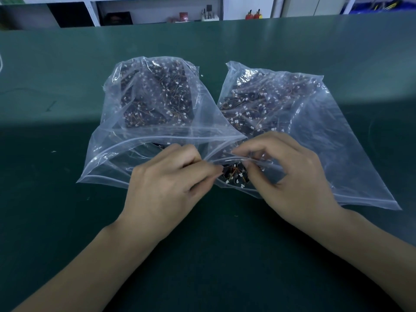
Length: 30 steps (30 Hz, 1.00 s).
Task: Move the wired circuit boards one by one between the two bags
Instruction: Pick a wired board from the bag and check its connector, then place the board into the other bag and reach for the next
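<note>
Nearest the camera, two bare forearms reach forward over the dark green table mat (67,221) and meet at a small clump of wired circuit boards (235,175), the landmark for everything else here. The clump is dark, with thin orange and red wires and small white connectors, and it lies at the open mouth of the right zip bag (337,154).

The left hand (166,185) comes in from the left of the clump, fingers curled, thumb and forefinger tips pinching at the clump's left edge. Whether they grip one board or only the plastic lip cannot be told. The right hand (292,174) sits just right of the clump, fingers bent, forefinger and thumb pinching the clear zip lip of the right bag directly above the boards.

Left of the clump, the left zip bag (108,158) lies with its mouth gaping toward the person, its zip strip curving just behind the left hand's knuckles. The two bags overlap beyond the clump.

Farther back from the clump, each clear bag bulges with a heap of the same dark boards: a pile in the left bag (155,95) and a pile in the right bag (258,102), both speckled with white connectors.

Well beyond the clump, past the mat's far edge, stands white shelving (157,7) with small items too blurred to name, among them two red bottles (253,14).
</note>
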### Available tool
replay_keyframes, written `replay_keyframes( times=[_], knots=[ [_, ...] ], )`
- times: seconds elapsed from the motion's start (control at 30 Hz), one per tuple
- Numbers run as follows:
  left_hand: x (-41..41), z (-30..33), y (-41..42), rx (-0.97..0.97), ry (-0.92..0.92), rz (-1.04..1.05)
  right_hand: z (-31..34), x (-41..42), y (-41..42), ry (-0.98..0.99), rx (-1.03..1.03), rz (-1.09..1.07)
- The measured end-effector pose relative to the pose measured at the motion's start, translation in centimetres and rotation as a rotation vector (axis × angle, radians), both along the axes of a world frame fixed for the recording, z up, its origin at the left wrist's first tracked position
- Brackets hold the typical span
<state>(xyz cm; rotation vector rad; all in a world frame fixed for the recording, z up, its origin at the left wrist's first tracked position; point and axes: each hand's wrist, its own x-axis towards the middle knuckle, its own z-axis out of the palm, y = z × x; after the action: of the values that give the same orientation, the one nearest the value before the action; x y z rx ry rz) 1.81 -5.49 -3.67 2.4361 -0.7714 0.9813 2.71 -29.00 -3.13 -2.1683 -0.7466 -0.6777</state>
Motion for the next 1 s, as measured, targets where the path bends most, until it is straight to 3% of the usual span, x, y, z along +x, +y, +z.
replay_keyframes(
  times=[0.27, 0.33, 0.5, 0.77, 1.0],
  knots=[
    [-0.1, 0.3, -0.4, 0.256, 0.033, 0.023, -0.3, 0.0, 0.1, 0.013, -0.022, 0.015],
    [-0.6, 0.4, -0.6, 0.238, 0.06, 0.017, -0.3, 0.0, 0.1, 0.019, -0.02, 0.015],
    [-0.8, 1.1, 0.0, -0.021, 0.181, 0.085, -0.1, -0.1, 0.1, 0.05, -0.063, 0.01],
    [1.3, 0.5, 3.0, 0.075, 0.194, 0.366, -0.2, -0.2, 0.2, 0.17, -0.327, -0.084],
    [1.9, 0.0, 3.8, 0.125, 0.285, 0.406, -0.2, 0.0, 0.0, 0.159, -0.314, -0.114]
  ],
)
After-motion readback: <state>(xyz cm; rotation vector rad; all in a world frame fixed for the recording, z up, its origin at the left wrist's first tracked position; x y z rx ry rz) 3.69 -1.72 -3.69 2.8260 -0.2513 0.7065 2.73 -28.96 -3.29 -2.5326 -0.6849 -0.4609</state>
